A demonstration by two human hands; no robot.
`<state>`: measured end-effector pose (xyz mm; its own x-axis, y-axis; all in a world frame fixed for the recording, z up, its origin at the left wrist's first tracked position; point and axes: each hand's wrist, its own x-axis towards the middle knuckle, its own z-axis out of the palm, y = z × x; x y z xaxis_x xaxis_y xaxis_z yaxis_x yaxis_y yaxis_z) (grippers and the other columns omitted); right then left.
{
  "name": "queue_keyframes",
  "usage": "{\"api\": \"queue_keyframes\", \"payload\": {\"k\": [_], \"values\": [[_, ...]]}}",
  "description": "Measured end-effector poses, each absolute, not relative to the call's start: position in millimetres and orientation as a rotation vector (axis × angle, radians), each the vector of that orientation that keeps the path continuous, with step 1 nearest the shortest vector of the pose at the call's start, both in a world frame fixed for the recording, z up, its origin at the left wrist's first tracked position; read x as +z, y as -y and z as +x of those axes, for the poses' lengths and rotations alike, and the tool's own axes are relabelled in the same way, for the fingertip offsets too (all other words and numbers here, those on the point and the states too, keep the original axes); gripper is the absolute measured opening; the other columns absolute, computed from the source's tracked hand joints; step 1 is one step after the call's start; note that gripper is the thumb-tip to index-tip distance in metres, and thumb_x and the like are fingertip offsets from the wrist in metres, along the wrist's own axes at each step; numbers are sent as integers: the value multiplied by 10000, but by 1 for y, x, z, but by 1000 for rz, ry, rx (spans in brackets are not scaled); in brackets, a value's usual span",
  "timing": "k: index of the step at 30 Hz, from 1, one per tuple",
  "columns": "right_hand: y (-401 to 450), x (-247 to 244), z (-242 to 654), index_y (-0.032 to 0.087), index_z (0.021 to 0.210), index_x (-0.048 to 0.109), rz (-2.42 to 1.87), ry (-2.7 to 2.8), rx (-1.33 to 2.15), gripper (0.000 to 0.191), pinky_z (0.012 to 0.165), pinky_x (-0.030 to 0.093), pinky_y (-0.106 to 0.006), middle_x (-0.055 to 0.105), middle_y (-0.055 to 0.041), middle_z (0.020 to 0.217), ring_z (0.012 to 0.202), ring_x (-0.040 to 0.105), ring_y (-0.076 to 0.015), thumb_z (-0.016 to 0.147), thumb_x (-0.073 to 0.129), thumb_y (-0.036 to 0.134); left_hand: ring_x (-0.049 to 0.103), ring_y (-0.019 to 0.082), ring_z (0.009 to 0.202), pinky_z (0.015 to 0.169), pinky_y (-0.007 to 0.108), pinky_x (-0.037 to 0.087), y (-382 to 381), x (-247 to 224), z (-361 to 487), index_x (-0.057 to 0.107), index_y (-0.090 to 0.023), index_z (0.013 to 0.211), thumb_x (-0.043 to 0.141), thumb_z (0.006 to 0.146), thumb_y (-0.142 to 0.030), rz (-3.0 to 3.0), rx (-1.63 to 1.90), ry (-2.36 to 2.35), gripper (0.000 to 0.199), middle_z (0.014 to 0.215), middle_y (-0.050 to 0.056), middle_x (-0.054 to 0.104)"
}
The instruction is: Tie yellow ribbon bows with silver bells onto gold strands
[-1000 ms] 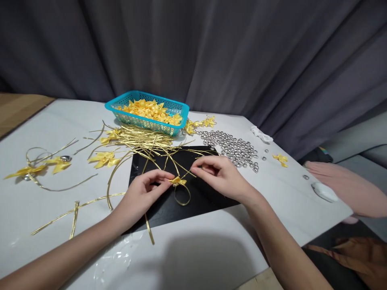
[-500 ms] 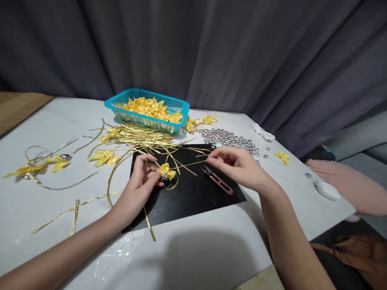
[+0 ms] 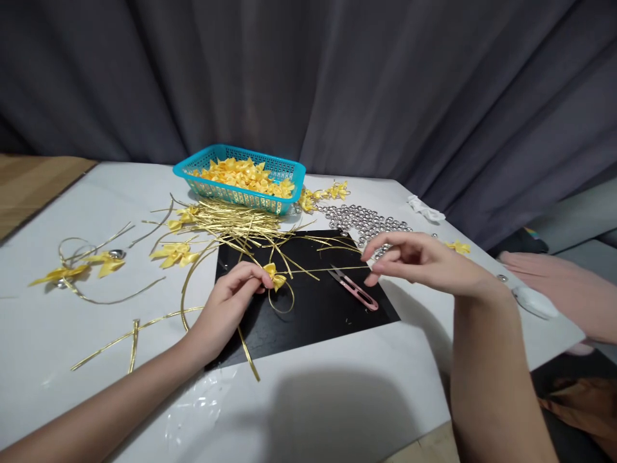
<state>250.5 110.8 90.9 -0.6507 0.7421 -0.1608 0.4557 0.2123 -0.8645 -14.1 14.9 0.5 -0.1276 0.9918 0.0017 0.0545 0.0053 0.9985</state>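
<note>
My left hand [image 3: 240, 289] pinches a small yellow ribbon bow [image 3: 275, 277] over the black mat [image 3: 299, 321]. A thin gold cord loop [image 3: 281, 310] hangs below the bow, and a straight length of gold cord [image 3: 332, 269] runs from it to the right. My right hand [image 3: 409, 257] is raised at the mat's right edge, its fingers apart near the cord's end. Pink thread snips [image 3: 359, 292] lie on the mat between my hands.
Behind the mat, a blue basket [image 3: 241, 193] holds yellow bows. Gold cords [image 3: 231, 218] are piled in front of it, with silver beads [image 3: 361, 222] to the right. Finished-looking bows [image 3: 103, 262] lie left on the white table [image 3: 337, 386]. A grey curtain hangs behind.
My right hand has moved right and its fingers have parted. My left hand's fingers have closed in on the bow, and the loop hangs more fully in view. The camera view has shifted slightly.
</note>
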Motion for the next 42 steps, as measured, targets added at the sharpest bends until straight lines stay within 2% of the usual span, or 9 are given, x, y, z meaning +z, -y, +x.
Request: {"api": "queue_keyframes", "payload": {"k": [4,9,14,19,22,25,29,38,42], "values": [[-104,95,251,199,712,603,-949,2120,1601,192,412,391,-213,713,-46,609,394,532,-75,725,709,359,539,198,864,847,338,388,-13,1,-15,701,-222,703,530,802,-260,1165,1269,-1366,201,842,32,590],[-94,92,246,193,732,630,-813,2062,1794,291,580,523,-273,727,-69,668,636,695,-168,653,761,440,560,182,876,869,331,409,-11,2,-15,750,-242,720,602,772,-254,1147,1332,-1289,157,837,25,594],[-87,81,236,185,697,639,-884,2032,1690,426,411,410,-185,667,-43,545,478,616,-112,613,725,593,579,167,836,820,330,486,-13,2,-11,745,-221,748,751,660,-283,1104,1351,-1281,108,834,16,572],[-76,71,202,198,593,687,-555,1929,1630,270,393,367,-194,621,-16,645,449,477,-53,624,784,449,588,157,819,771,314,529,-15,3,-9,745,-221,815,746,654,-304,1127,1309,-1314,181,895,20,564],[-67,59,176,206,777,728,-712,1766,1695,131,374,345,-189,622,-3,717,422,443,-34,747,705,331,615,178,889,813,318,535,-15,4,-9,741,-210,800,753,640,-296,1097,1303,-1293,181,965,37,610],[-64,42,157,161,812,716,-940,1623,1617,164,401,376,-184,651,-17,734,432,456,-32,740,696,307,646,192,910,860,339,530,-15,5,-8,725,-191,798,769,632,-289,1010,1267,-1273,198,1020,56,683],[-64,30,149,151,834,719,-1070,1601,1561,183,395,364,-177,588,16,558,414,440,-46,747,682,307,679,193,852,852,354,534,-15,4,-8,712,-187,847,770,651,-300,967,1206,-1254,234,950,55,742],[-56,20,143,130,810,686,-1228,1580,1376,164,414,359,-195,577,14,577,421,430,-53,730,676,273,675,185,842,807,316,530,-16,7,-8,698,-183,938,752,666,-326,992,1187,-1229,312,916,53,754],[-56,18,144,137,852,671,-1251,1653,1398,176,426,361,-194,493,57,477,404,445,-66,768,633,287,665,166,817,797,295,523,-15,8,-9,696,-183,922,745,653,-317,972,1199,-1257,305,922,42,748]]}}
